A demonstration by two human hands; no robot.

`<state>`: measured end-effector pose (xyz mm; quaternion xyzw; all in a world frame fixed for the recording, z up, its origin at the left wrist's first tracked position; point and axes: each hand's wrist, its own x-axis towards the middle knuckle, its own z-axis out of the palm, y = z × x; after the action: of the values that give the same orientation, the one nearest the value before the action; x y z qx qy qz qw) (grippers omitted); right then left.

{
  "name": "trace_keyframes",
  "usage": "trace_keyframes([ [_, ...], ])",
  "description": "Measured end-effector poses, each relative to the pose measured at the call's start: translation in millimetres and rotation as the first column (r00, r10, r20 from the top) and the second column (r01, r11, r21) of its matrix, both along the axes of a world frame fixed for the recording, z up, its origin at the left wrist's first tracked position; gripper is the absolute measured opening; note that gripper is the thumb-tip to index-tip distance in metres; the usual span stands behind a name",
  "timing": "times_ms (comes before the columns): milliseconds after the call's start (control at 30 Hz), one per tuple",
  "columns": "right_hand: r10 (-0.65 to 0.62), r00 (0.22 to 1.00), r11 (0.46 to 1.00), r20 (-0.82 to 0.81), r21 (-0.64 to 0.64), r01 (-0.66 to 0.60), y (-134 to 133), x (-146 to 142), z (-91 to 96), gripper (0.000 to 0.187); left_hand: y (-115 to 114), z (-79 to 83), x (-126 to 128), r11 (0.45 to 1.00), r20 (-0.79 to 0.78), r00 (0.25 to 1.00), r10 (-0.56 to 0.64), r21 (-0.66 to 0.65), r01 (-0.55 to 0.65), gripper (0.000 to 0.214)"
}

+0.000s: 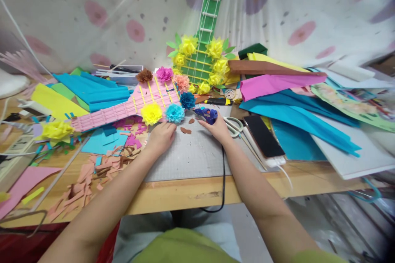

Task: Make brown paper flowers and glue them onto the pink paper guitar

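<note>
My right hand (217, 128) grips a blue hot glue gun (206, 114), its nozzle pointing left toward the paper flowers. A black cord runs down from it over the table edge. Just left of it, my left hand (163, 136) rests at the lower edge of a pink paper guitar (123, 107), its fingers curled together; what they pinch is hidden. Right above those fingers are a yellow paper flower (151, 113) and a light-blue paper flower (174, 113). A dark-blue paper flower (187, 100) sits between the guitar and the glue gun. Small brown petals (185, 130) lie on the grey cutting mat (191, 160).
Behind stands a green paper guitar (202, 59) ringed with yellow flowers. Scissors (233, 126), a phone (263, 136) and folded coloured paper (296, 115) lie to the right. Paper scraps (89, 176) cover the left; a cutter (219, 101) lies behind the glue gun.
</note>
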<state>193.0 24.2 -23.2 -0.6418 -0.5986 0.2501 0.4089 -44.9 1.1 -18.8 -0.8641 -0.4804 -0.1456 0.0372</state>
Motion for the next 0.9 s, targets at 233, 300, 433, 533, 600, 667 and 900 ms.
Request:
trace_keyframes([
  [233, -0.023, 0.999, 0.999, 0.024, -0.038, 0.024, -1.2, -0.5, 2.0, 0.066, -1.2, -0.3, -0.5, 0.984, 0.122, 0.976, 0.179, -0.025, -0.177, 0.022],
  [300, -0.02, 0.999, 0.999, 0.034, -0.036, 0.022, -1.0, -0.6, 2.4, 0.065, -2.0, -0.2, -0.7, 0.985, 0.16, 0.972, 0.17, -0.015, -0.17, 0.02],
  [433, -0.027, 0.997, 0.997, 0.076, -0.073, 0.032, -0.4, -0.6, 3.3, 0.064, -2.4, -4.7, -1.8, 0.997, 0.184, 0.982, 0.034, 0.064, -0.046, 0.017],
  [533, -0.03, 0.995, 0.997, 0.091, -0.071, 0.036, 0.4, -0.3, 2.3, 0.064, -1.4, -8.6, -0.4, 0.994, 0.129, 0.991, 0.046, 0.095, -0.058, 0.02],
  [600, -0.028, 0.996, 0.999, 0.088, -0.041, 0.032, 0.9, -0.1, 0.9, 0.062, -0.6, -9.8, 1.3, 0.989, 0.1, 0.989, 0.106, 0.096, -0.116, 0.022],
  [667, -0.029, 0.996, 0.999, 0.086, -0.013, 0.03, 1.3, -0.1, -0.2, 0.06, -0.1, -9.8, 2.6, 0.978, 0.102, 0.98, 0.172, 0.099, -0.182, 0.022],
  [900, -0.035, 0.993, 0.999, 0.116, -0.02, 0.038, 1.9, 1.2, -1.1, 0.06, -0.8, -8.4, 2.5, 0.969, 0.153, 0.965, 0.211, 0.099, -0.227, 0.02],
])
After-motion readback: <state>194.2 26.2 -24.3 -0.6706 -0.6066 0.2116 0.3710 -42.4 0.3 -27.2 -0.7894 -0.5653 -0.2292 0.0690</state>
